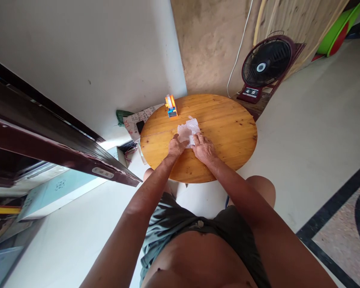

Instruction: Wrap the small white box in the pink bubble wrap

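A small piece of bubble wrap [193, 125] lies folded on the round wooden table [231, 120]. Whether anything sits inside it I cannot make out. My left hand [176, 147] rests at the near left of the wrap, thumb and fingers spread apart against it. On the near right part, my right hand [204, 149] lies with its fingers stretched out flat over the plastic. Farther back on the table stands an orange and blue tape dispenser [171, 106], apart from both hands.
A dark red fan [267, 64] stands beyond the table at the right. Printed sacking [132, 123] and a dark phone-like object [140, 126] are beside its left edge. A dark door edge [78, 154] juts in from the left. Walls [210, 48] rise behind.
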{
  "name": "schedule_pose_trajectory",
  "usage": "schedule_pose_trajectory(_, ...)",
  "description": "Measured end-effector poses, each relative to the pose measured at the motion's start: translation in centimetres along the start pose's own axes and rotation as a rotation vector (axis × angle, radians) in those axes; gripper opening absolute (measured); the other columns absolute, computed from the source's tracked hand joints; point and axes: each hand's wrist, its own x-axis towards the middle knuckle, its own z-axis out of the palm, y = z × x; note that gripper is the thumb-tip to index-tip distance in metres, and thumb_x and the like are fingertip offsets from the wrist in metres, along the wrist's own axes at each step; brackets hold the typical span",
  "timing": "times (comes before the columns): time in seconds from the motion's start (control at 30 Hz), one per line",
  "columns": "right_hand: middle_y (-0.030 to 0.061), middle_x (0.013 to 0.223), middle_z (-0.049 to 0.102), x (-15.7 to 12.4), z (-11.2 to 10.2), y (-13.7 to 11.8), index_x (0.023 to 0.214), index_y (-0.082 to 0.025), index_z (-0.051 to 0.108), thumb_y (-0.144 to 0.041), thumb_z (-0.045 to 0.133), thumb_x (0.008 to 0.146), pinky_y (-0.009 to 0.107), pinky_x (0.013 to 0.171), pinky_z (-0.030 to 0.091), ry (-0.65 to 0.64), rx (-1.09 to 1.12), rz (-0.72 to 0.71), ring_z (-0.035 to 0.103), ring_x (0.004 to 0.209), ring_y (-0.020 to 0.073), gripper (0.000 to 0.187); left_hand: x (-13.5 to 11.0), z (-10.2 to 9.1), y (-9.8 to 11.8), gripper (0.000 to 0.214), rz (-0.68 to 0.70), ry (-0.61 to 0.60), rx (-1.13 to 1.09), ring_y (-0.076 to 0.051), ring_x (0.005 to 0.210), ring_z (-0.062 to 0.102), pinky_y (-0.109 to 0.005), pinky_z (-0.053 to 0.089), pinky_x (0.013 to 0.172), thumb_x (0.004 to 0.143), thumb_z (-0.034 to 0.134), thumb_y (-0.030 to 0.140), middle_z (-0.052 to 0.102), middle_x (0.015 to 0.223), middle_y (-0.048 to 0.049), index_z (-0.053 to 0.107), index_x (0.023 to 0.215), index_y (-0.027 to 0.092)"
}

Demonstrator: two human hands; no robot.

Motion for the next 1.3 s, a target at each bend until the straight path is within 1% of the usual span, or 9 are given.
schedule_pose_trajectory(0.1, 0.0254, 0.159, 0.042, 0.0, 0.1, 0.0, 0.155, -0.006, 0.041, -0.035, 0.049, 0.101, 0.047, 0.104, 0.043, 0.004, 0.001, 0.003, 0.053, 0.127, 0.0369, 0.061, -0.5, 0.3, -0.1, 0.059, 0.059, 0.034, 0.155, -0.030, 0.113, 0.070, -0.037, 0.054, 0.096, 0.078, 0.083, 0.031, 0.074, 0.115, -0.0185, 0.063, 0.130, 0.012)
schedule_pose_trajectory(0.2, 0.0248, 0.159, 0.042, 0.0, 0.1, 0.0, 0.155, -0.006, 0.041, -0.035, 0.049, 0.101, 0.047, 0.104, 0.043, 0.012, -0.007, 0.002, 0.053, 0.127, 0.0370, 0.062, -1.3, 0.1, 0.3, 0.053, 0.070, 0.030, 0.142, -0.030, 0.115, 0.068, -0.037, 0.053, 0.098, 0.083, 0.079, 0.033, 0.072, 0.120, -0.0192, 0.062, 0.129, 0.013)
schedule_pose_trajectory(0.37, 0.0255, 0.158, 0.042, -0.1, 0.2, -0.1, 0.154, -0.006, 0.041, -0.035, 0.046, 0.102, 0.046, 0.102, 0.044, 0.027, -0.029, -0.009, 0.053, 0.126, 0.0365, 0.060, -2.3, -1.2, 0.5, 0.062, -0.029, -0.179, -0.105, -0.013, 0.066, 0.067, -0.025, 0.054, 0.063, 0.088, 0.073, 0.035, 0.072, 0.098, -0.0075, 0.051, 0.143, 0.015)
schedule_pose_trajectory(0.47, 0.0258, 0.158, 0.043, -0.1, 0.2, -0.1, 0.154, -0.006, 0.041, -0.035, 0.046, 0.102, 0.045, 0.101, 0.044, 0.022, -0.042, -0.008, 0.054, 0.126, 0.0367, 0.060, -2.5, -1.7, 0.3, 0.069, -0.072, -0.272, -0.249, -0.007, 0.056, 0.058, -0.019, 0.048, 0.053, 0.081, 0.076, 0.022, 0.067, 0.088, -0.0014, 0.049, 0.144, 0.014)
schedule_pose_trajectory(0.63, 0.0252, 0.158, 0.043, -0.1, 0.1, -0.1, 0.154, -0.006, 0.042, -0.035, 0.045, 0.102, 0.046, 0.100, 0.045, 0.025, -0.054, -0.004, 0.055, 0.124, 0.0361, 0.060, -2.2, -0.6, 0.2, 0.061, -0.073, -0.137, -0.133, -0.009, 0.052, 0.054, -0.022, 0.047, 0.053, 0.080, 0.073, 0.019, 0.065, 0.080, 0.0004, 0.054, 0.138, 0.016)
schedule_pose_trajectory(0.8, 0.0246, 0.158, 0.043, -0.2, 0.2, -0.2, 0.154, -0.008, 0.042, -0.035, 0.045, 0.102, 0.045, 0.100, 0.045, 0.028, -0.054, 0.003, 0.055, 0.123, 0.0353, 0.059, -1.6, 0.4, 0.2, 0.062, 0.085, 0.011, 0.093, -0.020, 0.083, 0.068, -0.029, 0.052, 0.078, 0.074, 0.079, 0.018, 0.070, 0.089, -0.0053, 0.060, 0.133, 0.014)
schedule_pose_trajectory(1.03, 0.0250, 0.159, 0.041, -0.2, 0.0, -0.2, 0.155, -0.007, 0.042, -0.033, 0.043, 0.102, 0.047, 0.101, 0.044, 0.007, -0.023, 0.012, 0.055, 0.124, 0.0361, 0.059, -1.6, 0.9, 0.3, 0.068, 0.129, 0.075, 0.119, -0.024, 0.092, 0.071, -0.030, 0.052, 0.084, 0.078, 0.074, 0.017, 0.073, 0.092, -0.0052, 0.052, 0.142, 0.014)
schedule_pose_trajectory(1.23, 0.0251, 0.159, 0.041, -0.2, -0.1, -0.1, 0.155, -0.007, 0.042, -0.030, 0.041, 0.101, 0.048, 0.101, 0.044, 0.007, -0.011, 0.005, 0.054, 0.125, 0.0367, 0.059, -2.1, 2.0, 1.0, 0.077, -0.125, 0.121, -0.249, -0.018, 0.089, 0.073, -0.026, 0.057, 0.075, 0.080, 0.069, 0.017, 0.072, 0.103, -0.0055, 0.038, 0.151, 0.015)
schedule_pose_trajectory(1.3, 0.0251, 0.159, 0.041, -0.2, 0.0, -0.1, 0.155, -0.007, 0.042, -0.031, 0.042, 0.101, 0.047, 0.101, 0.043, 0.010, -0.008, 0.006, 0.054, 0.125, 0.0367, 0.059, -2.4, 2.1, 1.2, 0.063, -0.177, 0.064, -0.378, -0.015, 0.082, 0.072, -0.025, 0.058, 0.071, 0.081, 0.067, 0.019, 0.073, 0.102, -0.0062, 0.049, 0.141, 0.014)
